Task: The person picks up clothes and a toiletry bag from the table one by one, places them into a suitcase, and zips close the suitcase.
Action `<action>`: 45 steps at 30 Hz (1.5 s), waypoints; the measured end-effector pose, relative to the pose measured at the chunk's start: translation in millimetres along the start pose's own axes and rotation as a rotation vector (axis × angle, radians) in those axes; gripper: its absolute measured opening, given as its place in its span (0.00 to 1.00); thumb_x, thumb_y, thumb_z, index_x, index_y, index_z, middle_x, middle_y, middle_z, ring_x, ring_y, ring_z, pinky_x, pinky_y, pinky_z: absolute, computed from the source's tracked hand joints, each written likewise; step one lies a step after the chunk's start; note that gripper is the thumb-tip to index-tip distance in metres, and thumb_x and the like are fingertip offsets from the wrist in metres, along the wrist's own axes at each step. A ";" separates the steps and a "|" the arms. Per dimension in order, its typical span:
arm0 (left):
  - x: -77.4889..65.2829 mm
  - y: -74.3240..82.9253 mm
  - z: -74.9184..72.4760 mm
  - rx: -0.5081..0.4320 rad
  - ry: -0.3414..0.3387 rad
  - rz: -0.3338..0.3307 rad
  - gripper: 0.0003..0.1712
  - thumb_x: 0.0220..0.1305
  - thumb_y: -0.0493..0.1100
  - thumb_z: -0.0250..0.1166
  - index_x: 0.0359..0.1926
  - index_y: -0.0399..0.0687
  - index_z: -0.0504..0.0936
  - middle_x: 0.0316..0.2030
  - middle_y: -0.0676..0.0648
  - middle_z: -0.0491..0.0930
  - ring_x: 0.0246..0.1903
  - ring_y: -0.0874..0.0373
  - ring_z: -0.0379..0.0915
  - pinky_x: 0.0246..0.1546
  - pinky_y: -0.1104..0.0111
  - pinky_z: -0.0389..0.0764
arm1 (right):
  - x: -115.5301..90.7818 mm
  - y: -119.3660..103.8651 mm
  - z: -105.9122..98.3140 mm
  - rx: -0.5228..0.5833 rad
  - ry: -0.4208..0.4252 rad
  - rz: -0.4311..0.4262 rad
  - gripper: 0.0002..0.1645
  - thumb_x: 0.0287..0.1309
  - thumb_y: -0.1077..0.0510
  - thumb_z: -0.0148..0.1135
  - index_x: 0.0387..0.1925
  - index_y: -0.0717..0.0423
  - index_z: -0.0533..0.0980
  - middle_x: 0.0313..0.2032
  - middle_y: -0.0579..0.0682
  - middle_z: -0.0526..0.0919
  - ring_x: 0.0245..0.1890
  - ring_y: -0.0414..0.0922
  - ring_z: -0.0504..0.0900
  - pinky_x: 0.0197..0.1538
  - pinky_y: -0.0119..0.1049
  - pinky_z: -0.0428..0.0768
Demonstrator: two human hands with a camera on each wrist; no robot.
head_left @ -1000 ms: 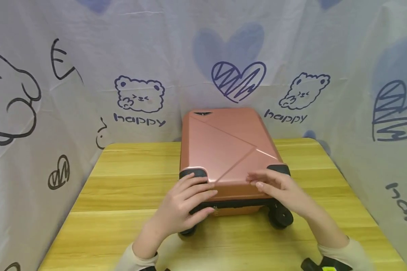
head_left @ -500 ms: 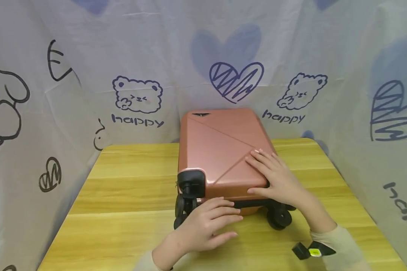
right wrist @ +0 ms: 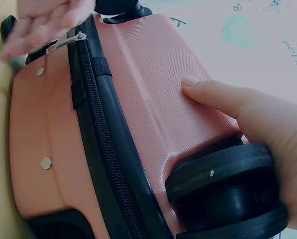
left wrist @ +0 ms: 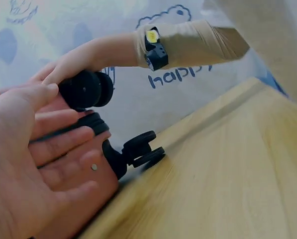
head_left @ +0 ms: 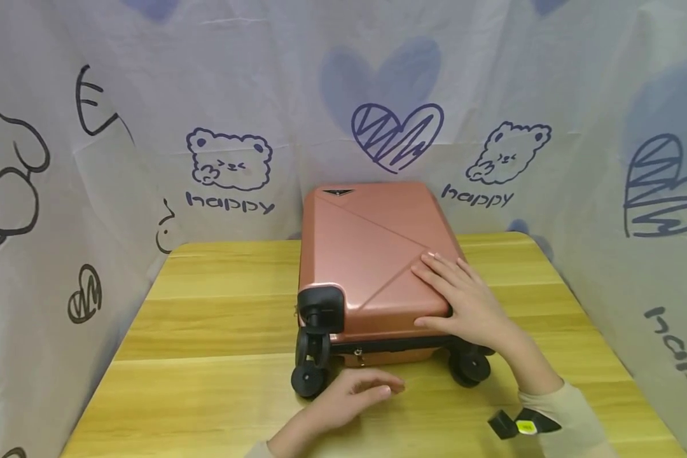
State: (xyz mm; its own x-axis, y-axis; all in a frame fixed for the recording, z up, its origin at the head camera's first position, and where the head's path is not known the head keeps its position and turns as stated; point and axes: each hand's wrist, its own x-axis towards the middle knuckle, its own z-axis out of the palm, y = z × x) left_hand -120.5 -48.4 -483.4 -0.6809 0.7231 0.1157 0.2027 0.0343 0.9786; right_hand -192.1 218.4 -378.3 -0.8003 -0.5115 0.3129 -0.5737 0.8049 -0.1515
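Note:
A rose-pink hard-shell suitcase (head_left: 372, 254) lies flat on the table, its wheeled end towards me. My right hand (head_left: 472, 305) rests on the near right corner of its shell, fingers spread and thumb on the end face. Just in front of that end is my left hand (head_left: 349, 397), fingers loosely bent with nothing in them. Its palm shows bare in the left wrist view. A metal zipper pull (right wrist: 66, 43) hangs from the black zipper (right wrist: 101, 129), close to the left fingers. The right hand covers much of the near right corner guard.
Black twin wheels (head_left: 308, 380) stick out at the suitcase's near left corner, and another wheel (head_left: 469, 367) at the near right. The wood-grain table (head_left: 217, 331) extends on both sides. A white printed cloth (head_left: 252, 76) hangs behind and at the sides.
My left hand has left the near left corner and dropped down and right, below the zipper. The right hand has moved forward and settled onto the shell. The suitcase stays nearly still.

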 end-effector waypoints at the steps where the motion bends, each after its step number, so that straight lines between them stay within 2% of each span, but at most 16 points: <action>1: -0.7 -2.3 -0.6 -0.109 -0.026 -0.067 0.20 0.73 0.44 0.54 0.59 0.40 0.78 0.54 0.39 0.82 0.56 0.50 0.79 0.58 0.66 0.78 | 0.1 -0.1 -0.1 0.000 0.000 0.000 0.55 0.45 0.29 0.68 0.73 0.42 0.60 0.74 0.51 0.60 0.74 0.51 0.58 0.74 0.55 0.49; 4: -4.2 -11.3 -4.0 -0.375 -0.108 -0.229 0.24 0.74 0.45 0.53 0.62 0.34 0.73 0.57 0.32 0.78 0.57 0.41 0.77 0.60 0.60 0.77 | 0.6 -0.2 -0.5 -0.001 -0.001 -0.002 0.56 0.45 0.29 0.68 0.73 0.42 0.60 0.74 0.51 0.59 0.74 0.51 0.58 0.75 0.55 0.49; 7: -8.0 -22.8 -8.7 -0.598 -0.131 -0.354 0.28 0.74 0.46 0.52 0.66 0.32 0.67 0.58 0.33 0.77 0.56 0.46 0.78 0.60 0.59 0.77 | 1.0 -0.4 -0.9 0.003 0.000 -0.001 0.56 0.45 0.29 0.68 0.73 0.42 0.60 0.74 0.51 0.60 0.74 0.51 0.58 0.74 0.55 0.49; 10: -10.5 -31.2 -13.4 -0.772 -0.110 -0.404 0.31 0.74 0.46 0.50 0.71 0.32 0.58 0.58 0.39 0.79 0.54 0.53 0.79 0.60 0.60 0.76 | 0.9 -0.7 -1.3 0.006 -0.001 0.002 0.56 0.45 0.29 0.68 0.73 0.42 0.60 0.74 0.51 0.60 0.74 0.51 0.58 0.74 0.55 0.50; 13: -11.3 -34.5 -17.1 -0.879 -0.095 -0.385 0.35 0.75 0.45 0.49 0.74 0.35 0.49 0.58 0.44 0.78 0.55 0.54 0.79 0.61 0.59 0.75 | 0.5 -1.2 -1.3 0.006 -0.007 0.004 0.55 0.45 0.29 0.68 0.73 0.42 0.60 0.74 0.51 0.60 0.74 0.51 0.58 0.74 0.55 0.50; 16: -11.5 -34.2 -19.3 -0.928 -0.087 -0.331 0.35 0.75 0.45 0.48 0.75 0.36 0.47 0.60 0.47 0.76 0.57 0.53 0.77 0.62 0.58 0.74 | 0.0 -1.3 -1.3 0.010 -0.012 0.009 0.55 0.45 0.29 0.68 0.73 0.41 0.60 0.74 0.51 0.59 0.74 0.51 0.57 0.74 0.55 0.49; 22: -12.5 -30.6 -20.8 -1.005 -0.109 -0.213 0.31 0.78 0.48 0.41 0.74 0.38 0.52 0.65 0.43 0.71 0.62 0.49 0.72 0.64 0.57 0.72 | 0.2 -1.3 -1.1 0.010 -0.014 0.012 0.56 0.45 0.29 0.68 0.73 0.41 0.60 0.74 0.51 0.59 0.74 0.51 0.57 0.75 0.54 0.49; 25: -12.2 -30.4 -20.3 -1.048 -0.130 -0.166 0.29 0.79 0.49 0.35 0.73 0.39 0.57 0.63 0.44 0.74 0.62 0.50 0.73 0.65 0.57 0.72 | 0.3 -1.3 -1.1 0.006 -0.009 0.009 0.56 0.45 0.30 0.68 0.73 0.42 0.60 0.74 0.51 0.59 0.74 0.51 0.58 0.74 0.55 0.50; 29: -11.6 -30.5 -18.9 -1.083 -0.142 -0.114 0.27 0.80 0.48 0.32 0.66 0.43 0.67 0.57 0.48 0.80 0.58 0.52 0.76 0.63 0.58 0.74 | 0.7 -1.6 -1.5 0.004 -0.007 0.008 0.55 0.45 0.29 0.68 0.73 0.41 0.60 0.74 0.51 0.60 0.74 0.51 0.58 0.74 0.55 0.50; 32: -10.7 -29.9 -17.1 -1.091 -0.113 -0.118 0.23 0.80 0.47 0.34 0.58 0.48 0.73 0.51 0.50 0.83 0.54 0.53 0.79 0.62 0.58 0.75 | -0.2 -0.9 -1.7 0.004 -0.008 0.009 0.55 0.46 0.29 0.67 0.73 0.41 0.60 0.74 0.51 0.59 0.74 0.51 0.58 0.74 0.55 0.50; 37: -11.8 -27.6 -14.5 -1.087 -0.006 -0.169 0.17 0.79 0.46 0.39 0.43 0.52 0.75 0.44 0.52 0.85 0.49 0.56 0.81 0.60 0.59 0.76 | -1.6 -0.3 -1.7 0.004 -0.009 0.008 0.56 0.46 0.29 0.67 0.73 0.41 0.59 0.74 0.51 0.59 0.74 0.51 0.58 0.74 0.56 0.51; 45: -20.1 -23.1 -12.7 -1.138 0.122 -0.255 0.18 0.78 0.45 0.43 0.37 0.54 0.79 0.35 0.57 0.82 0.39 0.63 0.78 0.55 0.65 0.77 | -2.6 -0.5 -1.1 0.003 -0.006 0.004 0.56 0.44 0.29 0.68 0.73 0.42 0.60 0.74 0.51 0.60 0.74 0.51 0.58 0.74 0.55 0.50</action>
State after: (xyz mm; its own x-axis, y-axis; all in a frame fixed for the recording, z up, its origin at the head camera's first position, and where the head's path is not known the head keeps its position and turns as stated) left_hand -120.4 -72.5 -506.2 -0.6861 0.7117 -0.1510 -0.6542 -0.5127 0.5561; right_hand -189.5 219.6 -377.9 -0.8037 -0.5097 0.3070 -0.5708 0.8062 -0.1559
